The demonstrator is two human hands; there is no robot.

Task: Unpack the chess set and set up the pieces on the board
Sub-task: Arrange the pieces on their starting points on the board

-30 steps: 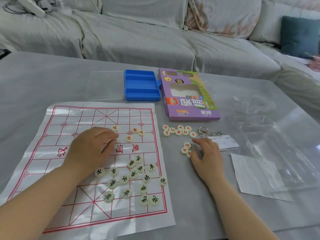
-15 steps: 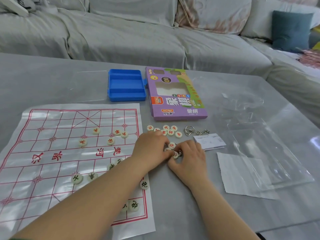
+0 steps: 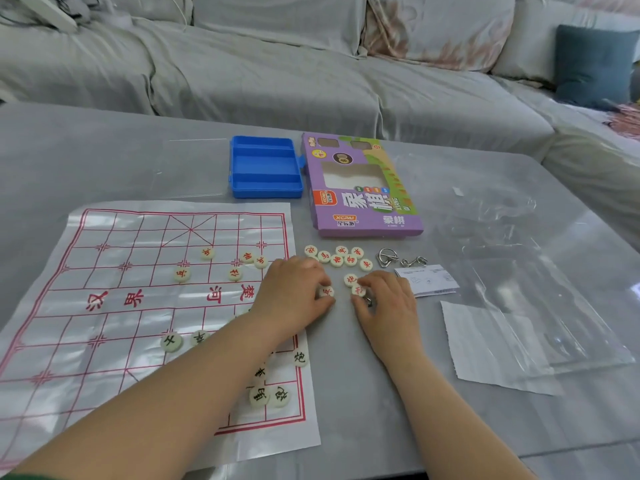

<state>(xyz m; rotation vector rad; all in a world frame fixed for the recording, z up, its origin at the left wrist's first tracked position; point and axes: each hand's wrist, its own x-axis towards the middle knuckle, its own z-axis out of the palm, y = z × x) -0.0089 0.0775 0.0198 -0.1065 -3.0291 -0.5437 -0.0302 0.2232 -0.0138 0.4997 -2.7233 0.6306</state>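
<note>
Cream piece (image 3: 326, 291) in left hand (image 3: 294, 296), second piece (image 3: 358, 290) in right hand (image 3: 388, 306).

Grey table (image 3: 104, 150) laid with a xiangqi set.
Spread on it are a plastic board sheet (image 3: 114, 344), blue case (image 3: 265, 168), purple box (image 3: 360, 206), loose xiangqi pieces (image 3: 337, 259), wire puzzles (image 3: 386, 257), leaflet (image 3: 429, 280) and clear bag (image 3: 519, 271).

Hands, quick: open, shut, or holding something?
Left hand: fingers curled round a red-marked piece, off the board.
Right hand: pinching another red-marked piece beside it.
</note>
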